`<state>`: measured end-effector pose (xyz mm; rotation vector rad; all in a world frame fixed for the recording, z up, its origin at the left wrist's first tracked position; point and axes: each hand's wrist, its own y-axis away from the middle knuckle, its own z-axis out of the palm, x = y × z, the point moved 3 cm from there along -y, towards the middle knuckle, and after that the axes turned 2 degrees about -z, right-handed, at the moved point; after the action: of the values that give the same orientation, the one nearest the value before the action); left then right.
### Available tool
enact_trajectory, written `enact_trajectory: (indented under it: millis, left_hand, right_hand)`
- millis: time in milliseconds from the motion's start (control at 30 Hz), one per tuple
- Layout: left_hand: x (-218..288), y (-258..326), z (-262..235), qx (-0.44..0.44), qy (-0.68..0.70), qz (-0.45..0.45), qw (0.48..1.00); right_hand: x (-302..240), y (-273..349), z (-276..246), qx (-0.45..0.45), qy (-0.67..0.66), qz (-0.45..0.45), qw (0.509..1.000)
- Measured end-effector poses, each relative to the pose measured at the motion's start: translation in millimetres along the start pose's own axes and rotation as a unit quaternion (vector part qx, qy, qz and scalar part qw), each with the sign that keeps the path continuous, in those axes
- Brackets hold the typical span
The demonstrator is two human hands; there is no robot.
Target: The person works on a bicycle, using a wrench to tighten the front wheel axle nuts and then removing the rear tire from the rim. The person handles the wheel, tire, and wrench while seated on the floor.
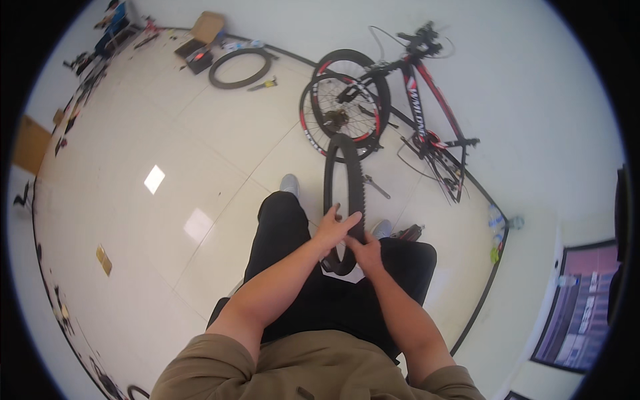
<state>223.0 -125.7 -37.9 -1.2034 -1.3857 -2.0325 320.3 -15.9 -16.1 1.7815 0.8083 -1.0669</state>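
Note:
A black knobby bicycle tire [358, 185] stands on edge between my knees, its long oval opening facing me at a slant. My left hand [331, 230] reaches across the near part of the tire, fingers on the tread and sidewall. Lower on the right side, my right hand [366, 255] is wrapped round the tire, most of its fingers hidden behind the rubber. Just beyond the tire lie two wheels with red and white rims, the nearer wheel [304, 115] partly overlapping the other.
A black and red bicycle frame [415, 100] without wheels leans by the wall. Another tire [215, 75], a yellow-handled tool [268, 84] and an open toolbox [195, 57] lie at the far left. Plastic bottles [495, 220] stand along the right wall. A metal tool [377, 187] lies near my right foot.

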Motion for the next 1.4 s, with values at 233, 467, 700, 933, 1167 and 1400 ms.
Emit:
enact_trajectory:
  millis: [233, 467, 700, 933, 1167, 1400]
  left_hand:
    - [-6, 33, 24, -0.058, -0.011, -0.059, 0.997]
    - [17, 42, 27, -0.051, -0.179, 0.051, 0.981]
    - [22, 18, 32, -0.074, -0.071, 0.108, 0.989]
    - [24, 7, 28, -0.118, 0.127, 0.086, 0.981]
    - [30, 1, 16, -0.068, 0.104, 0.068, 0.990]
    - [34, 7, 15, -0.070, 0.110, 0.064, 0.989]
  right_hand:
    - [-38, -58, -18, 0.020, -0.060, 0.026, 0.998]
    - [-61, -90, -30, 0.025, -0.129, 0.076, 0.988]
    - [-24, -58, -41, 0.031, -0.297, 0.116, 0.947]
    - [24, 13, -13, -0.041, -0.179, 0.077, 0.980]
    - [7, 8, -5, -0.058, -0.126, 0.086, 0.987]
    - [15, 11, -12, -0.084, -0.161, 0.081, 0.980]
